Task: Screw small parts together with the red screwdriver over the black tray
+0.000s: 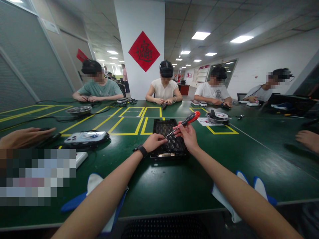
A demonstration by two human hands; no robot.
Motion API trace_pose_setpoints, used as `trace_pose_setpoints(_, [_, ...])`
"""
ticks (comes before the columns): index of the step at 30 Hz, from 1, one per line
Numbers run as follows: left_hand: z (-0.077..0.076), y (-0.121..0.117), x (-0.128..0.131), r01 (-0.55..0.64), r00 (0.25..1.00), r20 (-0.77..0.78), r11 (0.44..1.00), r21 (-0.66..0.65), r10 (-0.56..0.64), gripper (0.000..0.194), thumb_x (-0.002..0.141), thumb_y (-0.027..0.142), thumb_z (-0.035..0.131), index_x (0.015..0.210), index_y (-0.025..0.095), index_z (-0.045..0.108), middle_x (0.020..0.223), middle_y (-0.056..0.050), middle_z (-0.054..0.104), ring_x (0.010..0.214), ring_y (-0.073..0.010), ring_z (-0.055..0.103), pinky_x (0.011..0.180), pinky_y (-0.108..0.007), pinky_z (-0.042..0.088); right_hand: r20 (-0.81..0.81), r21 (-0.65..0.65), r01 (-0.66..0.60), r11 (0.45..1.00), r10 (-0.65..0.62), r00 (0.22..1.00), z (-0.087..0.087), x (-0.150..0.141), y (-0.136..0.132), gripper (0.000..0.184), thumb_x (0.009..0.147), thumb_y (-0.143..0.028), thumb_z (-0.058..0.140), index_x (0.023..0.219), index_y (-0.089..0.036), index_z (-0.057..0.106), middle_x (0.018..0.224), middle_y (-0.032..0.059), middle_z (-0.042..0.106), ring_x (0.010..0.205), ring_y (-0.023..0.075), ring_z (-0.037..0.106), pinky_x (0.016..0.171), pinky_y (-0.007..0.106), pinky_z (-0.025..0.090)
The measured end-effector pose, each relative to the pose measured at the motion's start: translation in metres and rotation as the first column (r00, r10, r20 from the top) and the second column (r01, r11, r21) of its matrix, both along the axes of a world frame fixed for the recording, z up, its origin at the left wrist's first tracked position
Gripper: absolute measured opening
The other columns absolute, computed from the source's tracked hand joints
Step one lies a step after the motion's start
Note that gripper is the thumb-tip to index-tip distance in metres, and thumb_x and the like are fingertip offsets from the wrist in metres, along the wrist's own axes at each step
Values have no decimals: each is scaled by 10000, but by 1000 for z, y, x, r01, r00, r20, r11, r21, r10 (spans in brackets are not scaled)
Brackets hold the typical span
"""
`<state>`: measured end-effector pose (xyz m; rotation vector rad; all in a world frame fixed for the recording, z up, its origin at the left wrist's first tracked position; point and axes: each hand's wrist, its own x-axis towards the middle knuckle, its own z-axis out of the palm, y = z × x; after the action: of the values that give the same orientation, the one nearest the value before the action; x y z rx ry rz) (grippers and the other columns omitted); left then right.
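My right hand (187, 136) is closed around a screwdriver (189, 119) with a red and black handle, held at a slant with its thin metal shaft pointing down and left. The fingers of my left hand (156, 142) are pressed together at the shaft's tip; whatever lies between them is hidden. Both hands are over an open black case (153, 154), where rows of small, shiny pieces show, too small to name. A pale rectangular piece lies along the case's near edge. A dark watch band circles my left wrist.
Blue and white gloves (93, 184) lie beneath my forearms on the green table (159, 189). A bundled device (87, 138) and another person's hand (27, 137) are at left. A metal bowl (217, 119) stands at right. Several people sit opposite.
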<state>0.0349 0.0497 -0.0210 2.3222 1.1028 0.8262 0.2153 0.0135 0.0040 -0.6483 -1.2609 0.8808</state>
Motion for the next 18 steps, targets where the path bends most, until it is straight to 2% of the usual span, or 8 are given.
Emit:
trace_pose_setpoints(12, [2, 0, 1, 8, 1000, 16, 999, 34, -8, 431, 715, 536, 488, 821, 153, 656, 681, -6, 597, 618, -115, 486, 591, -220, 355, 21, 31, 17, 999, -18, 1000, -2, 1, 2, 280, 784, -372, 505, 1002, -199, 466, 827, 30, 635, 622, 105, 593, 522, 220, 493])
trace_pose_setpoints(18, [2, -1, 0, 2, 996, 84, 1000, 20, -4, 434, 726, 536, 482, 876, 158, 633, 707, -13, 610, 627, -120, 510, 588, -224, 369, 4, 41, 81, 996, -81, 997, -1, 3, 3, 271, 787, -381, 498, 980, -193, 465, 809, 27, 632, 573, 86, 563, 491, 198, 463])
